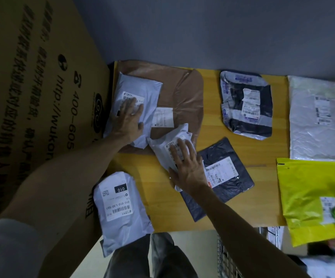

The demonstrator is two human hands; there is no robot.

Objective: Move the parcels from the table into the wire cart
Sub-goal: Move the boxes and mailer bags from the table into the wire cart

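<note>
— How far along are we?

— Barely started, we judge. The table [158, 197] holds many parcels: the brown parcel [182, 93], white [319, 121], yellow [307, 197], several smaller.

— And the wire cart [226, 255]?

— Below the table's near edge (contents unclear).

— Our hands?

— Left hand [127, 121] spread flat on a pale mailer [142, 87]; right hand [188, 167] spread on the crumpled white mailer [168, 143]. Neither lifted.

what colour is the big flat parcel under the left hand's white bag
Brown, glossy, with a white label; seen in the head view.
</note>
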